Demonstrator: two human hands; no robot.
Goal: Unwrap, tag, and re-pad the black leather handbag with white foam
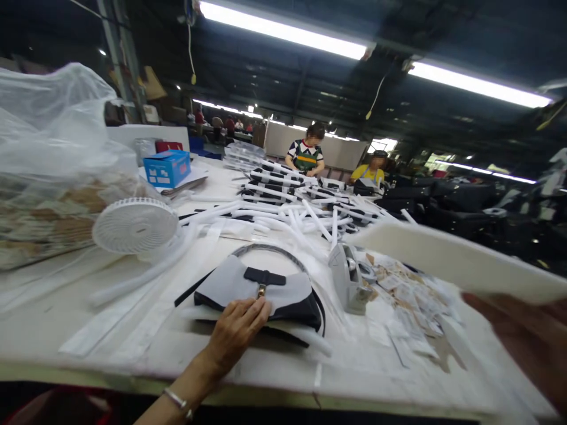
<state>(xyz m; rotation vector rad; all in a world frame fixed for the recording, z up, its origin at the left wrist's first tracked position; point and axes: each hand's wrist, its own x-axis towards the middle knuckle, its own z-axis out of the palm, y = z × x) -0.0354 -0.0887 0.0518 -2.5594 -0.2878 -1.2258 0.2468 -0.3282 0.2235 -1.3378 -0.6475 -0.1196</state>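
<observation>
A black handbag lies on the white table in front of me, with a pale protective sheet over its flap. My left hand grips the bag's front edge, its fingertips beside the gold clasp under a black tab. The bag's thin dark strap arches behind it, and white padding sticks out below. At the right edge, my right hand is smeared by motion, away from the bag and near a heap of paper and plastic scraps; its fingers cannot be made out.
A grey tape dispenser stands right of the bag. Leftward are a white fan, a large clear plastic bag and a blue box. White-wrapped straps pile up behind. Two people work across the table.
</observation>
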